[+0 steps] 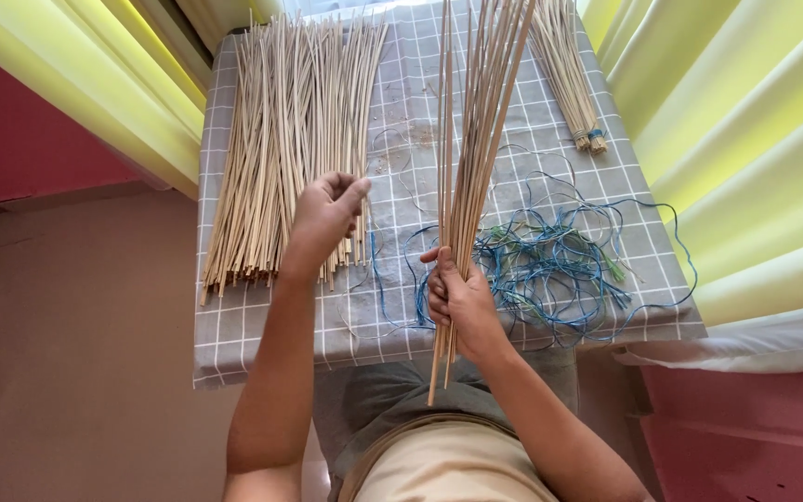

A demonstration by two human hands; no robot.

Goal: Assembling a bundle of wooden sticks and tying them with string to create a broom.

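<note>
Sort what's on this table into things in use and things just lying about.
In use:
right hand gripping an upright bunch of sticks
left hand over the loose stick pile

Lying about:
tangle of blue and green string
tied stick bundle
grey checked tablecloth
yellow curtains

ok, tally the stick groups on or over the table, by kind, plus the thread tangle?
Loose stick pile, by left hand: 1
Handheld stick bunch, in the grip of right hand: 1
Tied stick bundle: 1
Blue-green thread tangle: 1
Total: 4
</note>
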